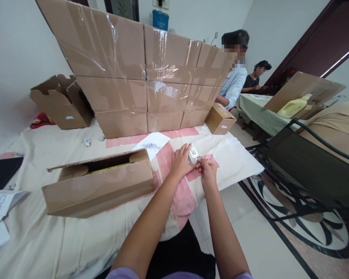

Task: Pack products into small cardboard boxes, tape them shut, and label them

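Observation:
My left hand (180, 159) is wrapped round a small white object (193, 153) with a rounded opening in its side; its exact kind I cannot make out. At the object's right end, the fingers of my right hand (207, 169) are pinched together. Whatever they grip is too small to see. Both hands are over the pink and cream cloth (180, 201) near the table's right end. Just behind my left hand lies a white sheet of paper (159, 140) with a small pile of grey bits (151, 146) on it.
An open long carton (99, 190) stands to the left. Stacked, taped cartons (145, 77) form a wall behind, with a small box (220, 118) at its right end. Crumpled scraps (87, 142) lie on the cloth. Beyond are two people and a chair (305, 166).

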{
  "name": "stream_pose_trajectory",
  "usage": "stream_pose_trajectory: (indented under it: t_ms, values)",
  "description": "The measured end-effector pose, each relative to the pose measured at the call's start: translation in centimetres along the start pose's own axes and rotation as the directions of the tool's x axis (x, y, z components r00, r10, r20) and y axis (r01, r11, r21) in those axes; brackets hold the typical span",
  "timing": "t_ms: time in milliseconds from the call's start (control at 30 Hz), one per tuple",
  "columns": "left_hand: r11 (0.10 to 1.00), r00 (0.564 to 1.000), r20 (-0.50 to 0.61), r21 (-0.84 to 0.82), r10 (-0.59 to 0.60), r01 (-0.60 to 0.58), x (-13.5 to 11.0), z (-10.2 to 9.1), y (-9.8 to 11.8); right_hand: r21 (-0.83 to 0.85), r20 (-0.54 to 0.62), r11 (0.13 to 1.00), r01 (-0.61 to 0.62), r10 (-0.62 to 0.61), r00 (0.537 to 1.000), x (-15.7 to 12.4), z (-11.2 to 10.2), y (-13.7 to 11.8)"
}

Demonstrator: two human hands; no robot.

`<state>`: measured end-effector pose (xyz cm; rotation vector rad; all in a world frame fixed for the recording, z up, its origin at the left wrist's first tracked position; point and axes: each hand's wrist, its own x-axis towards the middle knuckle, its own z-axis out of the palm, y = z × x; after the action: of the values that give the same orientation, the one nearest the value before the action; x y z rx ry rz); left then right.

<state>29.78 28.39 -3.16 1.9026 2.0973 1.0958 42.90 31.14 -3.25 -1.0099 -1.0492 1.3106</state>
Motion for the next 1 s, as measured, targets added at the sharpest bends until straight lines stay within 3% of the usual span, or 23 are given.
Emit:
stream_pose_trajectory:
  t_ms: [300, 567, 1000]
  values:
    - [0.998, 1.000, 0.004, -0.063, 0.007, -0.006, -0.2, 0.3, -0.3, -0.029, 0.003, 1.000, 0.010, -0.010, 1.000, -0.1, -0.1, 0.1]
    - [0.981, 0.984, 0.062, -0.106, 0.168, -0.160, -0.8, -0.1, -0.2, -0.012, -0.024, 1.000, 0.010, -0.011, 1.000, -0.1, -0.1, 0.4]
    - [0.972, 0.973, 0.041, -0.066, 0.226, -0.224, -1.2, 0.0, 1.3, -0.069, 0.038, 0.994, 0.088, -0.086, 0.996, 0.4, -0.8, 0.8]
